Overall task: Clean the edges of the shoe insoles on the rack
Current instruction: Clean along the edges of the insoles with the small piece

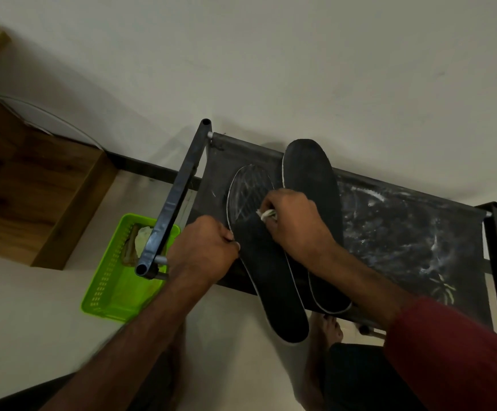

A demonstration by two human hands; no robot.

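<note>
Two dark insoles with pale edges lie on the top shelf of a black rack (pixel 404 232). The left insole (pixel 271 277) hangs over the rack's front edge. The right insole (pixel 312 179) lies beside it, toe toward the wall. My left hand (pixel 204 250) grips the left insole by its left edge near the middle. My right hand (pixel 294 221) holds a small whitish cloth (pixel 266 215) pressed onto the left insole's upper surface. White streaks mark that insole's toe area.
The rack's fabric shelf shows white smears to the right of the insoles. A green plastic basket (pixel 105 292) with rags stands on the floor at the left. A wooden cabinet (pixel 33 188) is further left. My bare feet (pixel 330 324) are below the rack front.
</note>
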